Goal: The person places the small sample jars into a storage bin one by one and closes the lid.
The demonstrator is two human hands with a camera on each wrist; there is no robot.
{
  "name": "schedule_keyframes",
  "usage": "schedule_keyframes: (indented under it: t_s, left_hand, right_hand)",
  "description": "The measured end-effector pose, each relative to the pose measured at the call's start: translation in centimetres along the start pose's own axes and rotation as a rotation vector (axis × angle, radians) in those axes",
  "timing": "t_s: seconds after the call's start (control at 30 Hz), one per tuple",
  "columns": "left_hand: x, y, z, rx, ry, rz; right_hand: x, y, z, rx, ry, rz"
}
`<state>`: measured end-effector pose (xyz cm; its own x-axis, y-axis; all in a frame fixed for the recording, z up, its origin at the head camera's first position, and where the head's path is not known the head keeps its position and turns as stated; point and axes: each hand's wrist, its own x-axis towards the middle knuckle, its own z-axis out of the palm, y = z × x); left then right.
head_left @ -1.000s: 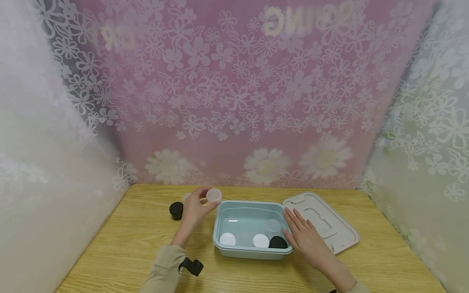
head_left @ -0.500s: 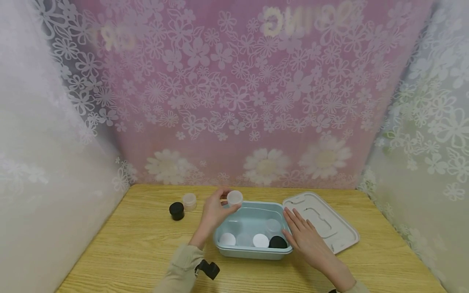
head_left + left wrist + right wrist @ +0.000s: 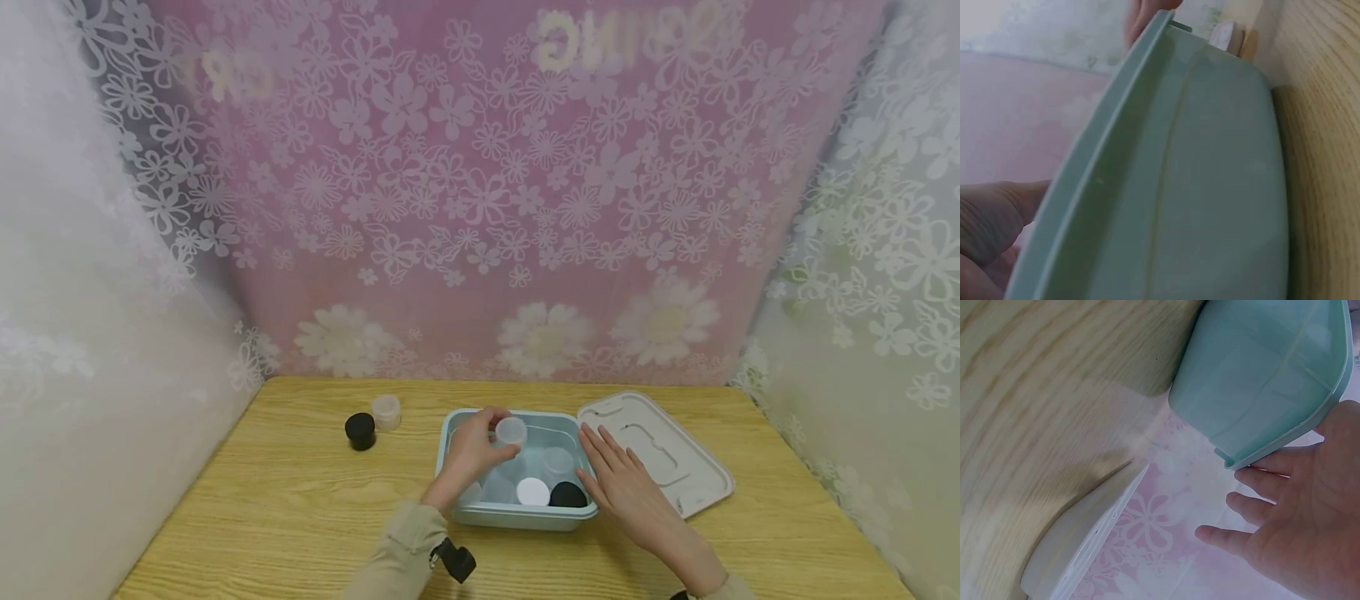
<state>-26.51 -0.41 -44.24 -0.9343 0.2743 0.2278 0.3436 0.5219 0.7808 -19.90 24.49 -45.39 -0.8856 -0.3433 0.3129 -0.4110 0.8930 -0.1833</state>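
Over the back left part of a light blue plastic box (image 3: 517,521), my left hand (image 3: 472,450) pinches a small translucent jar (image 3: 512,432) between thumb and fingers. My right hand (image 3: 626,487) rests with straight fingers on the box's right rim; in the right wrist view the fingers (image 3: 1263,484) lie along that rim. Inside the box, along the front, are a white-lidded jar (image 3: 533,492) and a black-lidded jar (image 3: 568,495). A clear jar (image 3: 558,461) sits behind them, and another white lid is partly hidden by my left hand.
On the table (image 3: 300,508) to the left stand a black jar (image 3: 361,431) and a translucent jar (image 3: 386,412), side by side. A pale box lid (image 3: 660,450) lies to the right of the box. Patterned curtains (image 3: 480,208) enclose the back and sides.
My left hand has carried the translucent jar rightward from beside the box's back left corner to over its inside. The right hand has stayed on the rim.
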Motion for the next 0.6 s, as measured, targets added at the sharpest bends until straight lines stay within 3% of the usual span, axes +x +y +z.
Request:
schedule_keyframes:
  t_s: [0.2, 0.4, 0.6]
  left_hand:
    - [0.1, -0.4, 1.0, 0.057, -0.074, -0.029]
    - [0.0, -0.5, 1.5, 0.109, -0.096, -0.039]
    - [0.0, -0.2, 1.8, 0.105, -0.125, -0.074]
  right_hand:
    - [0.0, -0.1, -0.1, 0.005, -0.001, -0.004]
    - [0.1, -0.1, -0.2, 0.005, -0.006, -0.003]
    - [0.1, 0.0, -0.1, -0.002, 0.000, -0.003]
